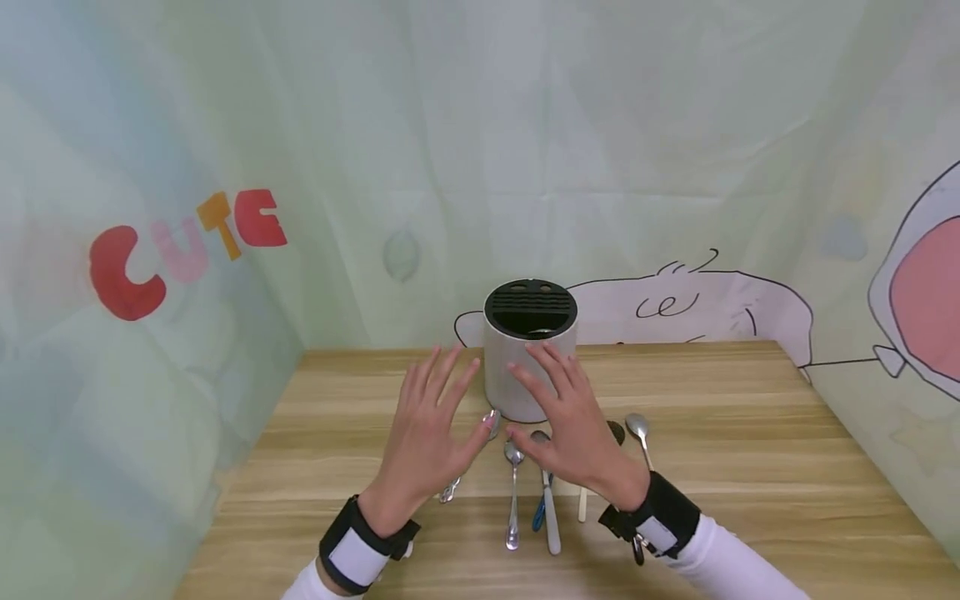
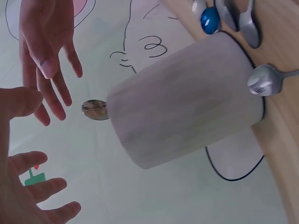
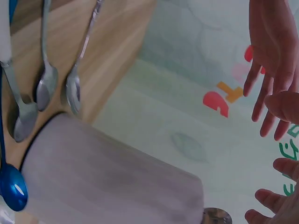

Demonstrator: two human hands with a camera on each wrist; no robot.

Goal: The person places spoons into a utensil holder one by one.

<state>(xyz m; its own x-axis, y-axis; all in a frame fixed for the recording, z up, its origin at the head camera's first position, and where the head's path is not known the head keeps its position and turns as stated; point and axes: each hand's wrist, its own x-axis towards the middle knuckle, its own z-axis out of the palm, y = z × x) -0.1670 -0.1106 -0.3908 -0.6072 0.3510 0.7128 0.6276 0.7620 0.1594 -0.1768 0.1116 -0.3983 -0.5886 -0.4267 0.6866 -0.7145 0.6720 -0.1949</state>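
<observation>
Both hands hover over the table with fingers spread, holding nothing. My left hand is in front of the left side of a white cylindrical utensil holder with a black slotted lid; my right hand is before its right side. From the holder's top pokes the bowl of a metal spoon. Between and below the hands lie a silver spoon, a white-handled spoon and a blue spoon. Another silver spoon is right of my right hand. The left hand partly hides one more spoon.
The wooden table ends at a hanging printed cloth behind and on both sides. Near the right hand lie a dark round utensil head and a pale handle, partly covered by that hand and arm.
</observation>
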